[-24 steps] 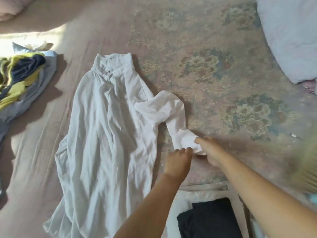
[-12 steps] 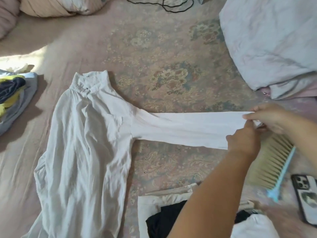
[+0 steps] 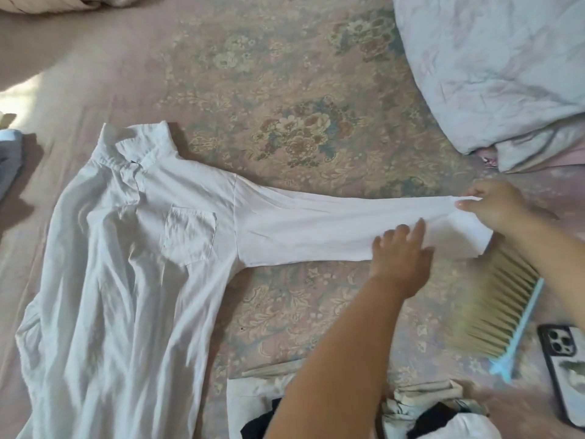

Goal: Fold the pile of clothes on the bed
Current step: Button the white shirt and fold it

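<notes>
Head view. A white shirt lies front-up on the bed, collar toward the far side, chest pocket visible; its hem runs out of frame at the lower left edge. One sleeve is stretched flat to the right across the floral bedcover. The right hand pinches the far corner of the cuff between thumb and fingers, the fabric gathered at that point. The left hand lies palm-down on the sleeve just short of the cuff, fingers straight and slightly spread, gripping nothing. A brush with pale bristles and a light-blue handle lies just beside the cuff, partly covered by the right forearm. A phone, camera side up, is near the brush and cut off by the right edge. At the bottom edge, a heap of folded clothes, white, cream and black, is partly hidden behind the left forearm; the individual items cannot be told apart. A pale quilt fills the upper right corner. A grey garment is barely visible at the left edge.
</notes>
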Available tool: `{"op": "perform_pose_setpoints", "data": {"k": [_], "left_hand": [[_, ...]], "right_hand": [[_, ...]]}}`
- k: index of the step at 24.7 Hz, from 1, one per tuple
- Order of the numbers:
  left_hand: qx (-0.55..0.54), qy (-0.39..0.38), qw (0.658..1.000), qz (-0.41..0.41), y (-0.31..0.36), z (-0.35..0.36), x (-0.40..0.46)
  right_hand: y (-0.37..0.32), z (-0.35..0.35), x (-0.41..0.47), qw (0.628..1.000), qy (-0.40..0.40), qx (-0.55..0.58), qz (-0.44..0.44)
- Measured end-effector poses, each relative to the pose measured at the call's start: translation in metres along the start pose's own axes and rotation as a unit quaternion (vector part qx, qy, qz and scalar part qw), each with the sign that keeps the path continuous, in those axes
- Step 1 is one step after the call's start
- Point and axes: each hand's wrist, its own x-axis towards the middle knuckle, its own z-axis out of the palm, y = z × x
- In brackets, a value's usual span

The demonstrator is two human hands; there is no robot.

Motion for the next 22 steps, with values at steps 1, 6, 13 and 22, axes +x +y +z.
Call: {"op": "perform_pose_setpoints", "data": {"k": [1, 6, 13, 22], "left_hand": [[0.06, -0.001, 0.998, -0.018, -0.035, 0.003, -0.003], [0.215, -0.018, 0.972, -0.092, -0.171, 0.013, -0.029], [0.223, -0.037, 0.967, -0.118, -0.205, 0.038, -0.022], [0.186, 0.006, 0.983, 0.007, -0.251, -0.003, -0.099]], "right_hand": [[0.004, 0.013, 0.007, 0.999, 0.007, -0.038, -0.004], [0.019, 0.054, 0.034, 0.955, -0.022, -0.297, -0.018], [-0.05, 0.178, -0.025, 0.925, -0.044, -0.271, -0.264], [-0.102, 0.221, -0.08, 0.915, -0.11, -0.328, -0.206]]}}
